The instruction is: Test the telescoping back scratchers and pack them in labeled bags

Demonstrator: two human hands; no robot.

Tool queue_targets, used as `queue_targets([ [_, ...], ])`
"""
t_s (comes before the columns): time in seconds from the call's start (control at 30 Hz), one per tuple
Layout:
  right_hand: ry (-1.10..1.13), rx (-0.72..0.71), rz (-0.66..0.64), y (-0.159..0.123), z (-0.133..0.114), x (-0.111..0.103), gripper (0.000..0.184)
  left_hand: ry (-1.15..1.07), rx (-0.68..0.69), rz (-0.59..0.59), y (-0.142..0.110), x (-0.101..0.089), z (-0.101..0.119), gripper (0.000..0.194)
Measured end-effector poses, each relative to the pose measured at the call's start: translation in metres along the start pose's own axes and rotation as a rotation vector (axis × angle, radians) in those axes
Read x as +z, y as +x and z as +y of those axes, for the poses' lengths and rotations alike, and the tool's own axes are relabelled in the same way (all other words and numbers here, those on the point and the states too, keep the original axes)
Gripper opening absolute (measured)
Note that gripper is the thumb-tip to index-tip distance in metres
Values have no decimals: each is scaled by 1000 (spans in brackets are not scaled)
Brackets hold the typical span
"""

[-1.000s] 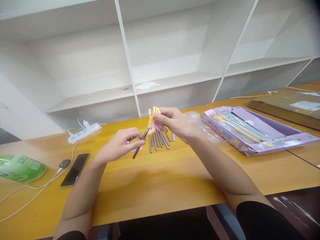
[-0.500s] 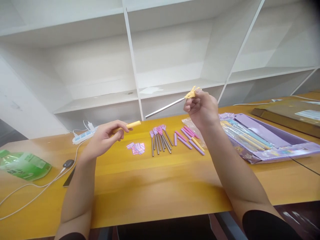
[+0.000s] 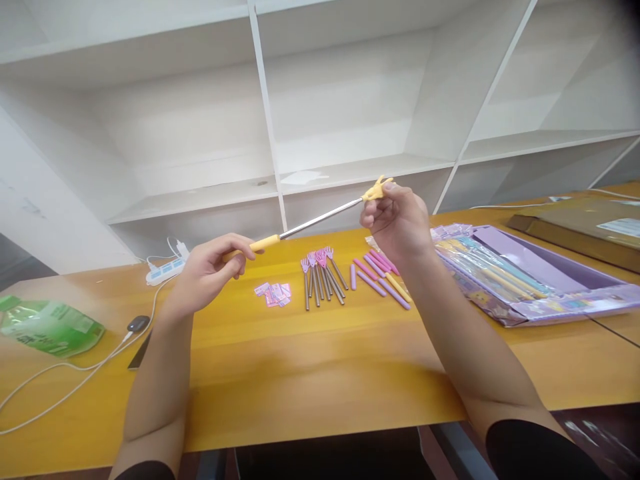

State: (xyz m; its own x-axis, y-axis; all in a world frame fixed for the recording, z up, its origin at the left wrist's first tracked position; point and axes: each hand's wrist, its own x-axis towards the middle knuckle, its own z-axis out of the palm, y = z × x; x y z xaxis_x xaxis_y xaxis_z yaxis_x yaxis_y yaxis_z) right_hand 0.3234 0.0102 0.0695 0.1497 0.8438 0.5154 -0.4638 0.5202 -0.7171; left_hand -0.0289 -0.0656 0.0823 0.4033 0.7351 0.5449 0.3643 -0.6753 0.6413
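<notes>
Rod (image 3: 321,219) slants up rightward | left hand (image 3: 213,270) curled round grip (image 3: 265,243) | right hand (image 3: 400,223) pinching claw head (image 3: 373,192)

Yellow, hand-shaped plastic head (image 3: 374,191) on a silver metal rod (image 3: 323,218), with a plain yellow tubular handle (image 3: 265,243). Below the rod: pink and lilac fork-like plastic heads (image 3: 320,258) on dark grey metal shafts (image 3: 325,283); right of these, pink, purple and yellow tubes (image 3: 373,284); left, pink-and-lilac printed cards (image 3: 276,294). The wooden table (image 3: 300,373) is orange-yellow.
</notes>
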Motion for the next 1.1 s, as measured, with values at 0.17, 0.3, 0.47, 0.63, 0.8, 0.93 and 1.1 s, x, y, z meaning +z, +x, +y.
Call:
queue_targets([
  [0.17, -22, -7, -23, -2, 4, 0, 42, 40, 20, 4, 1, 0, -1, 18],
  [0.3, -53, -13, -42, -2, 7, -1, 43, 96, 29, 33, 1, 0, 1, 17],
  [0.47, -67, 9, -102, -1, 6, -3, 36, 194, 134, 238, 2, 1, 0, 18],
  [0.63, -130, 13, -312, -2, 1, -9, 34, 376, 289, 398, 4, 0, 1, 22],
  [0.8, -262, 2, -443, -7, -12, -20, 31, 507, 429, 408, 4, -1, 3, 25],
  [0.93, -474, 56, -559, -14, -27, -22, 30, 715, 623, 493, 4, -2, 0, 28],
  [1.1, -558, 6, -573, -17, -29, -21, 26, 854, 791, 436, 2, -6, 2, 30],
])
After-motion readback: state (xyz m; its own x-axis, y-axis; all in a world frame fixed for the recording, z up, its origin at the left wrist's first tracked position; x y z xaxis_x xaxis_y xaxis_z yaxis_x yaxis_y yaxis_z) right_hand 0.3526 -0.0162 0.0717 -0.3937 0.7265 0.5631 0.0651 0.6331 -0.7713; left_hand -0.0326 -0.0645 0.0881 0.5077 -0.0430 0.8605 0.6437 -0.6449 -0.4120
